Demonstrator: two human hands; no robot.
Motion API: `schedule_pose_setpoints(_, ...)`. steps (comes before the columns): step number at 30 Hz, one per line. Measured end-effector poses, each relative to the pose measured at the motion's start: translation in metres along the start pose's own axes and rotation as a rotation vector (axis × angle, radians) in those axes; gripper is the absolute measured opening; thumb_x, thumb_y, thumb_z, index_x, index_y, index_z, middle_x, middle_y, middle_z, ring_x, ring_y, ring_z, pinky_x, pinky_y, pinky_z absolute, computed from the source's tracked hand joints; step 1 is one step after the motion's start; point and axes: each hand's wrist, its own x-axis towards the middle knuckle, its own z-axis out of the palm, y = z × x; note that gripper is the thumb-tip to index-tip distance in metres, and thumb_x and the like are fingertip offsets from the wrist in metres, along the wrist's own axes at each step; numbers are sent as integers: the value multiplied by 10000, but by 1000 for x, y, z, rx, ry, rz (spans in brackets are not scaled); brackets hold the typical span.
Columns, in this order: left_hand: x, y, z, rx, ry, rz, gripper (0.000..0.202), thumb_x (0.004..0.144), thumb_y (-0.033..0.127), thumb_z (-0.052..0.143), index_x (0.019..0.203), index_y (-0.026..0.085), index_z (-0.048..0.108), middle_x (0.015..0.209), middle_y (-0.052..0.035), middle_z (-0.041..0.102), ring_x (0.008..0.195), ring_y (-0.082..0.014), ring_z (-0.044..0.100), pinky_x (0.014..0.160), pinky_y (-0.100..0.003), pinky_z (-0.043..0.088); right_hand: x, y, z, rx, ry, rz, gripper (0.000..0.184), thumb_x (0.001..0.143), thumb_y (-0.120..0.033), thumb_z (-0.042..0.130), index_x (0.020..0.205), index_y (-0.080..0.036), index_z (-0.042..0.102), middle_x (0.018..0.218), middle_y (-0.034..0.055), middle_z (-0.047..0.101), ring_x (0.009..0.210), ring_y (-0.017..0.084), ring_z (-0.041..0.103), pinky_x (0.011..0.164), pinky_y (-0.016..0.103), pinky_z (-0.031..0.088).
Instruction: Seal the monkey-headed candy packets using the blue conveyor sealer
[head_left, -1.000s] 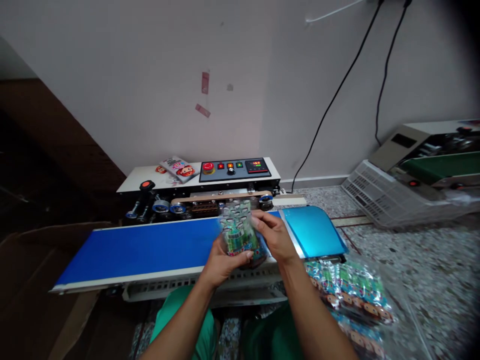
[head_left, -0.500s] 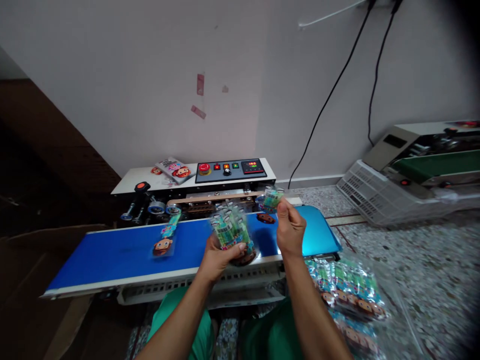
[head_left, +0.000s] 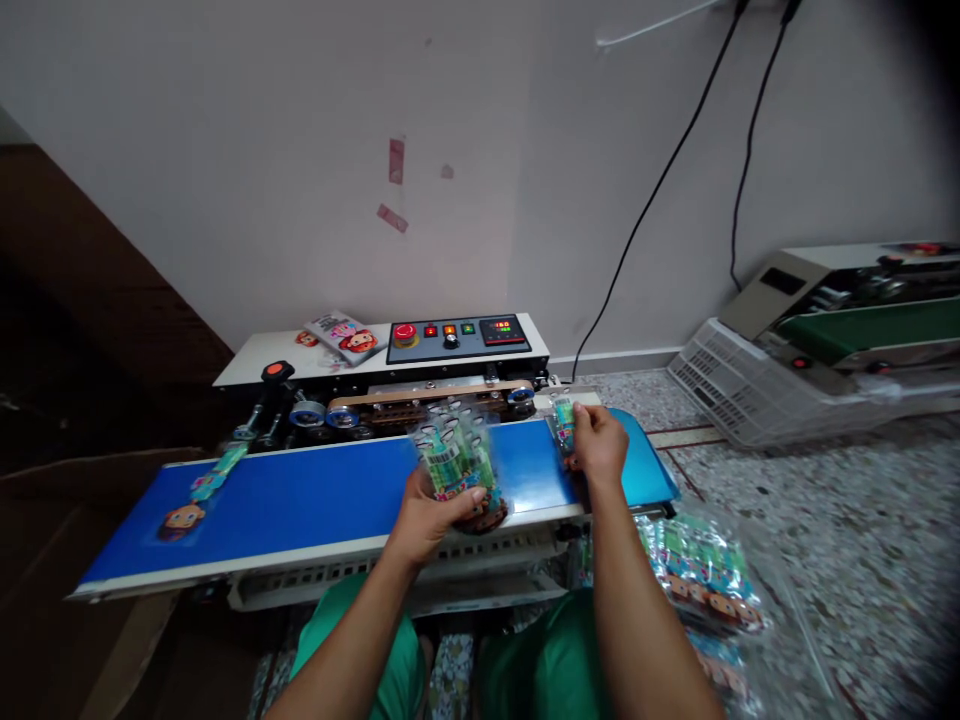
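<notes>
My left hand (head_left: 430,513) grips a stack of clear packets (head_left: 455,468) with green print and cartoon faces, held over the blue conveyor belt (head_left: 315,495). Further right, my right hand (head_left: 600,447) presses a single packet (head_left: 564,424) down on the belt's right end, fingers closed on it. Another packet (head_left: 193,502) lies on the belt far to the left. The sealing machine (head_left: 420,375) runs along the belt's far side.
A loose pile of more packets (head_left: 705,575) in clear plastic lies on the floor at my right. A cardboard box (head_left: 67,560) stands at the belt's left end. A white crate (head_left: 739,390) and a second machine (head_left: 862,310) sit at the right by the wall.
The packet on the belt has travelled left towards its end. My right hand came down from above the sealer and set a fresh packet on the belt's right end.
</notes>
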Motion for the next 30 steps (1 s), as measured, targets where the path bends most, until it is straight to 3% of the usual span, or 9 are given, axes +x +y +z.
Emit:
schedule_pose_setpoints(6,0,3,-2,-26,-42,-25,466,508,199,828,927,145,632,804,-36,722,710,-197,674,694,-320,546,-11,-22,22,18,-232,-46,382,860,-434,422,850,-159,687,751,93,681,691,192,584,615,273,354)
schedule_pose_setpoints(10,0,3,-3,-29,-53,-26,487,528,200,822,966,139,618,834,-49,722,719,-202,675,699,-326,547,-28,-48,7,201,-174,-154,425,842,-487,466,1011,-148,657,955,118,672,910,221,580,772,313,408)
schedule_pose_setpoints(11,0,2,-3,-28,-55,-22,483,534,202,820,967,137,617,836,-50,721,718,-201,674,695,-322,547,-34,-56,0,332,-230,-181,436,845,-499,464,1045,-158,648,994,108,668,935,214,580,796,314,419)
schedule_pose_setpoints(14,0,1,-3,-36,-66,6,487,549,203,812,990,134,617,871,-54,718,758,-201,670,726,-323,539,-54,-76,-19,698,-602,-241,401,863,-479,464,1087,-203,649,1008,49,682,923,184,610,800,296,462)
schedule_pose_setpoints(16,2,0,-3,-48,-62,29,497,550,195,810,1003,131,615,881,-54,715,773,-195,666,749,-319,532,-67,-86,-24,757,-688,-273,347,860,-438,497,1049,-211,679,972,30,697,912,185,621,803,302,477)
schedule_pose_setpoints(23,4,-4,3,-128,-45,38,541,534,185,814,1033,140,610,891,-58,716,774,-202,667,736,-328,537,-83,-98,-24,740,-299,-319,280,886,-325,478,1048,-222,683,1083,44,669,1021,191,597,906,335,454)
schedule_pose_setpoints(30,4,-10,-1,-45,-73,34,450,561,198,803,973,133,634,876,-61,713,772,-207,667,755,-348,534,-63,-82,-31,749,131,-173,321,874,-397,481,972,-157,671,899,49,682,830,166,613,752,296,482)
